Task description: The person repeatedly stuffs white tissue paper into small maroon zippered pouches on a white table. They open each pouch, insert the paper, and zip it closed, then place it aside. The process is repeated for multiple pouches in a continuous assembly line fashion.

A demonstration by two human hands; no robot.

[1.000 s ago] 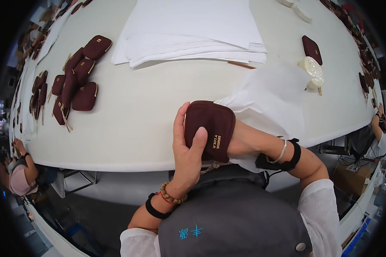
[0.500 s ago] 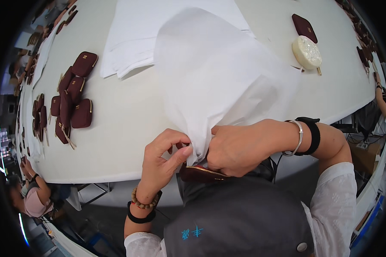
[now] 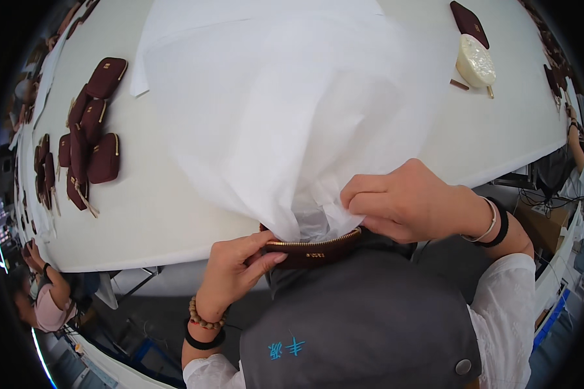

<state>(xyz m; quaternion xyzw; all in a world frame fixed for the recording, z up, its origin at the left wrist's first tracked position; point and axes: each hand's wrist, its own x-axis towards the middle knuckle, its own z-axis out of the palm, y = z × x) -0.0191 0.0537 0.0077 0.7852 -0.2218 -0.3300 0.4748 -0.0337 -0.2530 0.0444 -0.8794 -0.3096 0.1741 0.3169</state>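
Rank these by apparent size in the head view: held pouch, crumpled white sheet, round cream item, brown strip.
Largest to smallest:
Crumpled white sheet
Held pouch, partly covered
Round cream item
Brown strip

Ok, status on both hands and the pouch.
Left hand gripping pouch at left. Right hand at its right end, against paper. Pouch unzipped, paper in its mouth, spread over table.

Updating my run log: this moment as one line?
left hand: gripping open maroon zip pouch; right hand: touching white tissue paper; paper: partly inside pouch
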